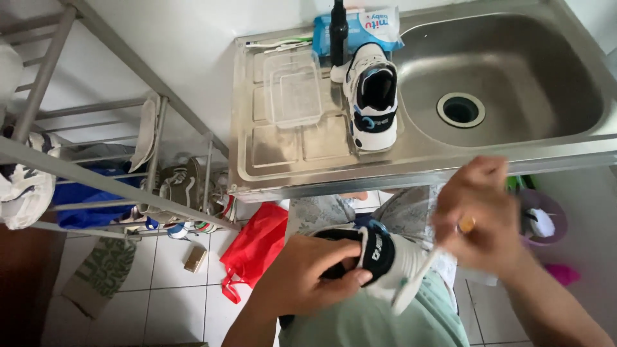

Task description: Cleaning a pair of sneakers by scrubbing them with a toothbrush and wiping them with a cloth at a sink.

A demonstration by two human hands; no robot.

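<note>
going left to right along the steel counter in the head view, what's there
clear plastic container → white and black shoe → sink basin with its drain

Your white-and-black shoe [379, 254] sits tilted below the sink [514, 71] edge, opening facing up; your white toothbrush [414, 283] slants across its side.

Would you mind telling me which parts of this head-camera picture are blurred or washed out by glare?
In the head view, the right hand and the white toothbrush it holds are smeared by motion blur; the left hand gripping the small white-and-black shoe is softer than the sharp second shoe on the stainless steel sink, whose drainboard shows mild glare; edges bend with wide-angle distortion.
</note>
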